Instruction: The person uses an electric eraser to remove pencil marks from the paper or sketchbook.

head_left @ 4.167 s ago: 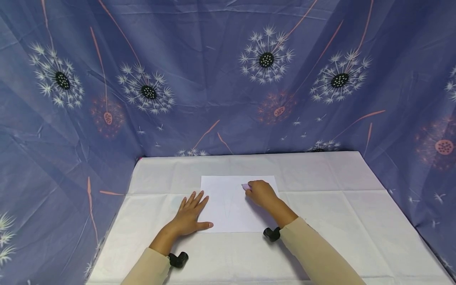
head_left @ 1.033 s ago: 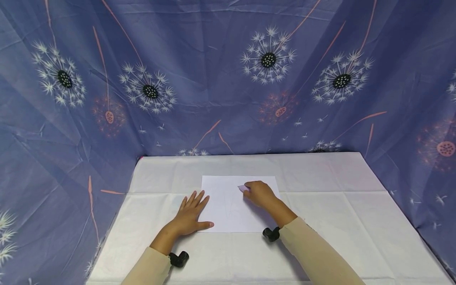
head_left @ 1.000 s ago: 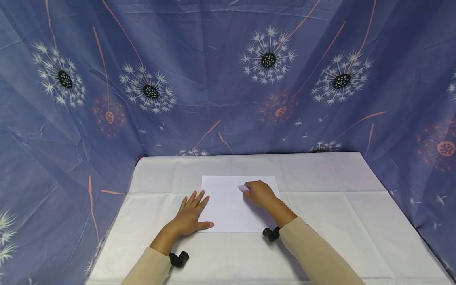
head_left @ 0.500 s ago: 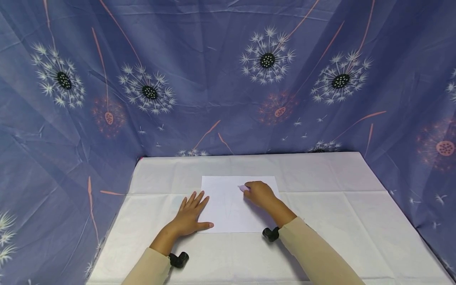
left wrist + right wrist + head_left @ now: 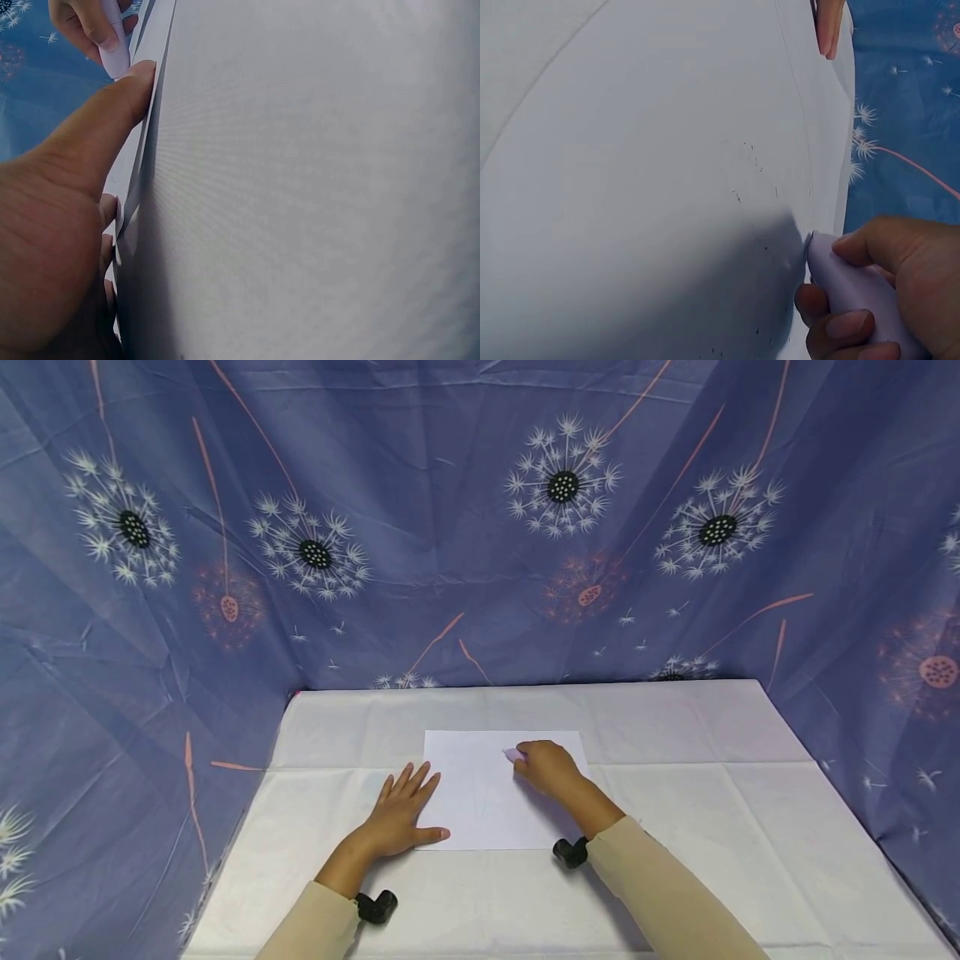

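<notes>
In the head view my left hand (image 5: 397,818) lies flat with spread fingers on the left edge of a white sheet of paper (image 5: 457,752). My right hand (image 5: 551,768) grips a lilac electric eraser (image 5: 514,755), its narrow tip at the paper's upper middle. The right wrist view shows the thumb pressed on the eraser's rounded body (image 5: 847,281) and the fingers curled beneath it. Faint thin pencil lines (image 5: 480,797) form a narrow V on the sheet. Small dark crumbs (image 5: 757,166) lie scattered near the tip. The palm hides the eraser's rear end.
A white cloth with fold creases covers the table (image 5: 720,843). Behind and at both sides hangs a blue curtain (image 5: 420,527) with a dandelion print. Black wrist cameras (image 5: 377,907) sit below both hands.
Compared with about four seconds ago, my right hand and the eraser are slightly further left. Over the last half second the tip has shifted a little right. My left hand stays put.
</notes>
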